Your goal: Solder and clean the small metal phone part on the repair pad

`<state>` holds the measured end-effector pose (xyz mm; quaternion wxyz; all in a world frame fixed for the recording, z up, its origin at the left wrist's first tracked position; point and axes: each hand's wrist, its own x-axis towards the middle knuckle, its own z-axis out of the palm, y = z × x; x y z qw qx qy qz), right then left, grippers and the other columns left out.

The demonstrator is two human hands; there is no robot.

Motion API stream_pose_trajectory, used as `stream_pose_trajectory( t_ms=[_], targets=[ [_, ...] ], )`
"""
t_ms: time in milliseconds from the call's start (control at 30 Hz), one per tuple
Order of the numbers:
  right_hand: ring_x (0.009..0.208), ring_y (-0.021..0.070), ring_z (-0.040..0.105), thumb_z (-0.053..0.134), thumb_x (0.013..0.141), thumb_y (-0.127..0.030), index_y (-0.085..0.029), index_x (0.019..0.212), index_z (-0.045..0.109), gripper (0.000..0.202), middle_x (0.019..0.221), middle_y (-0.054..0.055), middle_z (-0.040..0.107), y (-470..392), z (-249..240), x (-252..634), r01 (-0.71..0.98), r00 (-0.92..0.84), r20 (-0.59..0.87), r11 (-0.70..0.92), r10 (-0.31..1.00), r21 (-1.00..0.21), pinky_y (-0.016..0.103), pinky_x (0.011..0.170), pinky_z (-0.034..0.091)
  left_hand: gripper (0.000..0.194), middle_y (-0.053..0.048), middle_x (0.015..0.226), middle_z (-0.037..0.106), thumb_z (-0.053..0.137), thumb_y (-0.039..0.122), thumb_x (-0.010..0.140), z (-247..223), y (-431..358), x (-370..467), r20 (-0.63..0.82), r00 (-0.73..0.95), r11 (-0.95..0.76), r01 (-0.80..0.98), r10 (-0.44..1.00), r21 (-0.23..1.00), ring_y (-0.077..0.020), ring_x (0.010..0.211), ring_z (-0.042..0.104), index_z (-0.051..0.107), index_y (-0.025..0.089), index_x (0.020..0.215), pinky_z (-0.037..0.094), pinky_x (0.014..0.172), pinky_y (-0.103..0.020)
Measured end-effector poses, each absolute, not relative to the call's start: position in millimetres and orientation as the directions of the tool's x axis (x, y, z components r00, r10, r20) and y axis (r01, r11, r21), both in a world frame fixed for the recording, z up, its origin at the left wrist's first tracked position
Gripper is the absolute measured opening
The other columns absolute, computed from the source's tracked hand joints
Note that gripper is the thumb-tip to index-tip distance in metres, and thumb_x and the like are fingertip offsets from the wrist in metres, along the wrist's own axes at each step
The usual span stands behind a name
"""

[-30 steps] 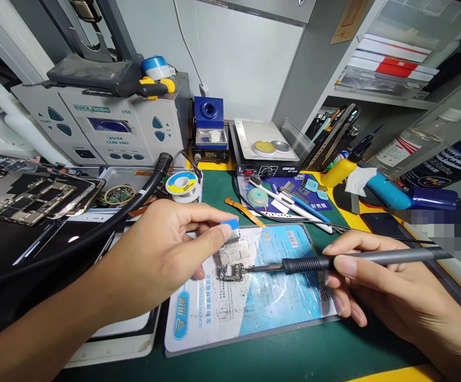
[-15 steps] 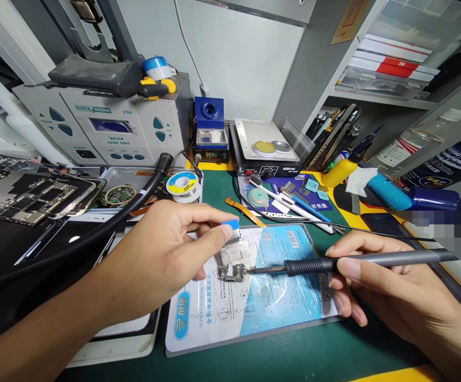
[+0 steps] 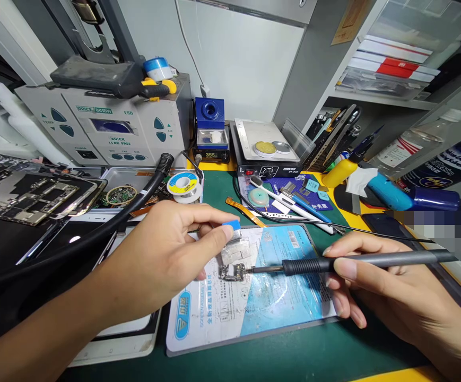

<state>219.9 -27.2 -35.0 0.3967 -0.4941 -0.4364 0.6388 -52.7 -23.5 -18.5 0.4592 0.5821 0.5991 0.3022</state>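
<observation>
My left hand (image 3: 174, 249) pinches a small silvery piece with a blue tab (image 3: 232, 225) between thumb and fingertips. Just below it lies a thin silver metal plate (image 3: 237, 251). In front of that plate sits a small dark circuit board (image 3: 233, 272) with fine parts on it. My right hand (image 3: 377, 281) grips a black soldering iron (image 3: 310, 266) like a pen, its tip at the board's right edge; whether it touches cannot be made out. Under these lies a blue and white printed package (image 3: 278, 313).
A hot-air station (image 3: 111, 127) stands back left, a soldering station (image 3: 211, 151) beside it. A solder spool (image 3: 184, 187) sits behind my left hand. The black hose (image 3: 135, 204) crosses at left. Brush, blade and other tools (image 3: 286, 201) lie behind the package.
The soldering iron and my right hand have shifted very slightly left. My left hand and the board look unmoved.
</observation>
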Motion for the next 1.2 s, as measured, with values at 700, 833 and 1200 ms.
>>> stream_pose_trajectory(
  t_ms=[700, 833, 1200],
  targets=[
    [0.043, 0.0163, 0.066, 0.090, 0.069, -0.037, -0.017, 0.079, 0.075, 0.026, 0.057, 0.004, 0.069, -28.5, -33.4, 216.4, -0.042, -0.177, -0.282, -0.294, 0.943, -0.955, 0.018, 0.034, 0.048, 0.033, 0.004, 0.055, 0.065, 0.067, 0.044, 0.087, -21.4, -22.1, -56.3, -0.173, 0.130, 0.103, 0.424, 0.976, 0.900, -0.0100, 0.049, 0.062, 0.078, 0.023, 0.111, 0.050, 0.044, -0.013],
    [0.043, 0.0165, 0.067, 0.090, 0.070, -0.036, -0.017, 0.079, 0.074, 0.026, 0.057, 0.004, 0.069, -29.1, -33.1, 216.6, -0.044, -0.183, -0.282, -0.294, 0.942, -0.955, 0.018, 0.035, 0.049, 0.034, 0.004, 0.055, 0.065, 0.067, 0.045, 0.088, -21.5, -20.8, -56.1, -0.181, 0.130, 0.108, 0.433, 0.975, 0.895, -0.0104, 0.050, 0.063, 0.078, 0.024, 0.112, 0.051, 0.045, -0.013],
    [0.048, 0.0168, 0.070, 0.083, 0.080, -0.027, -0.019, 0.085, 0.075, 0.012, 0.062, 0.003, 0.071, -23.5, -42.1, 226.4, -0.084, -0.270, -0.242, -0.274, 0.932, -0.958, 0.018, 0.037, 0.053, 0.037, 0.003, 0.060, 0.068, 0.068, 0.048, 0.086, -21.3, -23.7, -56.0, -0.192, 0.110, 0.126, 0.434, 0.975, 0.892, -0.0114, 0.049, 0.062, 0.078, 0.023, 0.112, 0.051, 0.045, -0.016]
  ],
)
